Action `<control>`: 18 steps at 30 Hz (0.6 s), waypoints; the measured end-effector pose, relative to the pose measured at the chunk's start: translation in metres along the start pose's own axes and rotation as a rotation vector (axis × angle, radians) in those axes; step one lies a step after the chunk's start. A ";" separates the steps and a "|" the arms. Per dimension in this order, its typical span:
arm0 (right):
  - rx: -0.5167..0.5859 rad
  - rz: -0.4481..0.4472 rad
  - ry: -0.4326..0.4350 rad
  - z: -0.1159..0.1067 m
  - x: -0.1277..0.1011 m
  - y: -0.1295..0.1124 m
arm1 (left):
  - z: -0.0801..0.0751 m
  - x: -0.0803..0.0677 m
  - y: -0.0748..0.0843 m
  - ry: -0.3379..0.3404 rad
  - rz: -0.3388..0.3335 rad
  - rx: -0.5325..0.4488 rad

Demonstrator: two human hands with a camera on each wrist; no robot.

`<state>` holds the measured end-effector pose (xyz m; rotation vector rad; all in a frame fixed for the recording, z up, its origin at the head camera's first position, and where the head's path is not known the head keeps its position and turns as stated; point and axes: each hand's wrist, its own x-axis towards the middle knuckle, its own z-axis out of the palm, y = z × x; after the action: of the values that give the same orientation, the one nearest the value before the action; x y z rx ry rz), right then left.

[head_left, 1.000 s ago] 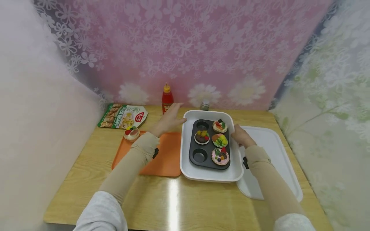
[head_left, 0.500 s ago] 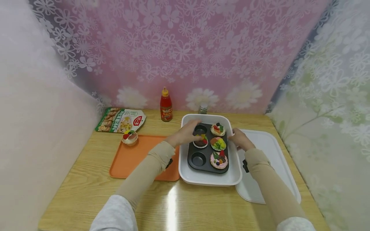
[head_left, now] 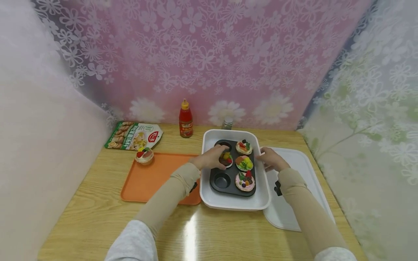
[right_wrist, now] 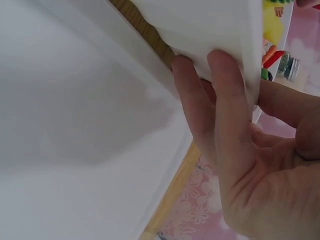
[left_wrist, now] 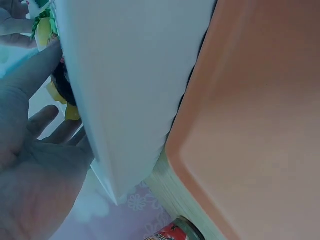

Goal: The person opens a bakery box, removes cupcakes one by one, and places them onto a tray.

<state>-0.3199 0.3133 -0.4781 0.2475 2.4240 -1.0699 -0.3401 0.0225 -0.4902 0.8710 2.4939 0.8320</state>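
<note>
over the muffin tin [head_left: 232, 170] – left hand [head_left: 211, 158] pinches a tart [head_left: 226, 159]; right hand [head_left: 270, 158] grips the white tray [head_left: 235, 201].

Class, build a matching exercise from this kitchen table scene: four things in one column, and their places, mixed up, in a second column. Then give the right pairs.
Things:
1. muffin tin
2. lone tart
3. sauce bottle
4. food packet

Places:
A. by the pink back wall
B. inside the white dish
C. flat at the table's far left
D. far corner of the orange tray

Pairs: 1-B, 2-D, 3-A, 4-C
</note>
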 end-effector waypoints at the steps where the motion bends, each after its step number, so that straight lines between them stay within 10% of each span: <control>1: 0.005 0.002 -0.003 0.000 -0.001 0.000 | 0.001 0.000 0.000 -0.001 -0.002 -0.003; 18: 0.068 0.008 0.002 0.001 -0.009 -0.002 | 0.013 0.001 0.006 0.031 -0.011 0.152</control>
<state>-0.3127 0.3116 -0.4724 0.2810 2.3886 -1.1503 -0.3319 0.0320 -0.4963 0.8990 2.6141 0.6634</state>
